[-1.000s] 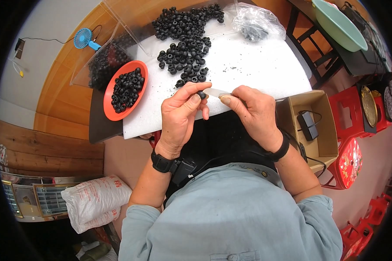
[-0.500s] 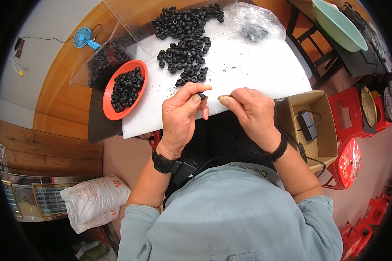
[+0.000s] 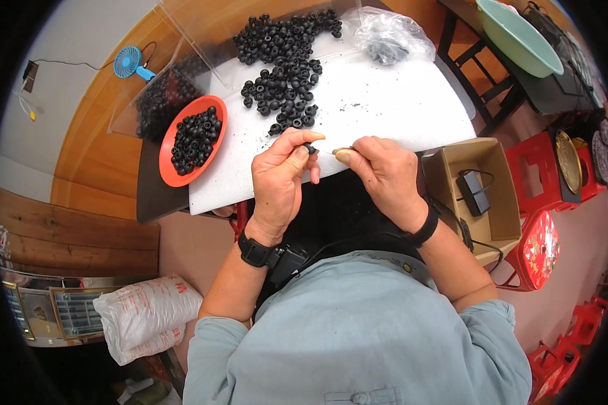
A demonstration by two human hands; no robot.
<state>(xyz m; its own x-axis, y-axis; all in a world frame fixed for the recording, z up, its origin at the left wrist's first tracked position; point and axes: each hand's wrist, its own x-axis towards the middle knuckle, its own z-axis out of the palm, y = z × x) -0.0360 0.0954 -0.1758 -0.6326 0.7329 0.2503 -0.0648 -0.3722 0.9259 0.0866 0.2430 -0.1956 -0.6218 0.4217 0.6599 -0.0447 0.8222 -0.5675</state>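
Observation:
My left hand (image 3: 279, 179) pinches a small black round piece (image 3: 309, 148) between thumb and fingers, just over the near edge of a white foam sheet (image 3: 385, 101). Close beside it on the right, my right hand (image 3: 388, 177) is closed, thumb pressed to the fingers. A thin pale line shows between its fingertips and the black piece; what the fingers hold is too small to name. Beyond my hands lies a long pile of black bead-like pieces (image 3: 287, 40), several showing holes. An orange-red plate (image 3: 167, 156) at the left carries more of them.
A clear plastic box (image 3: 132, 101) with dark pieces stands behind the plate, near a blue fan (image 3: 127, 61). At the far right of the sheet lies a clear plastic bag (image 3: 402, 34). A cardboard box (image 3: 503, 226) with a black adapter (image 3: 473, 192) sits right of my right hand.
My right hand has shifted slightly left, toward the left hand, and the thin pale line now shows between them. The left hand keeps its pinch on the black piece.

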